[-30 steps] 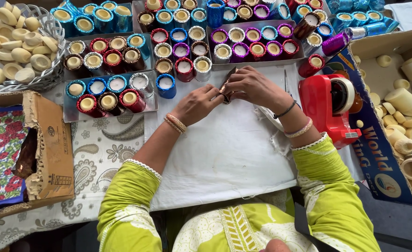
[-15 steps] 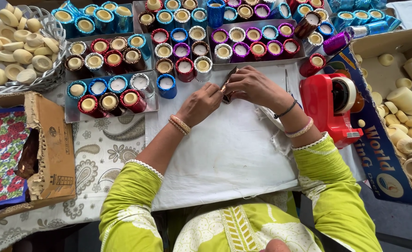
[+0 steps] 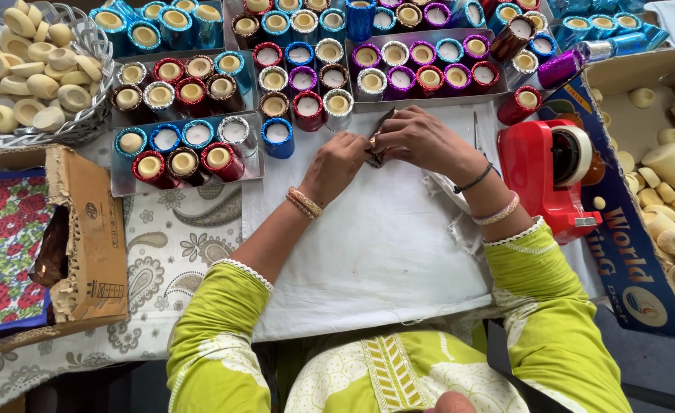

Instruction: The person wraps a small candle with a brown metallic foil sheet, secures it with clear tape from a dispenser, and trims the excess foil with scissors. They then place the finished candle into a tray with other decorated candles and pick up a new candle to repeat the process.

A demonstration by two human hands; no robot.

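Note:
My left hand and my right hand meet over the white cloth, both pinching a small dark, shiny foil-wrapped piece between their fingertips. Most of that piece is hidden by the fingers. Just beyond the hands lie trays of small round candle cups wrapped in coloured foil, in red, blue, silver and purple. Both wrists wear bangles, and the sleeves are light green.
A red tape dispenser stands right of my right hand. A cardboard box of plain cream wax cups fills the right edge. A wire basket of cream cups sits top left; an open carton of patterned sheets lies at left.
Both hands stay together at the same spot; only the fingers shift slightly around the small foil piece.

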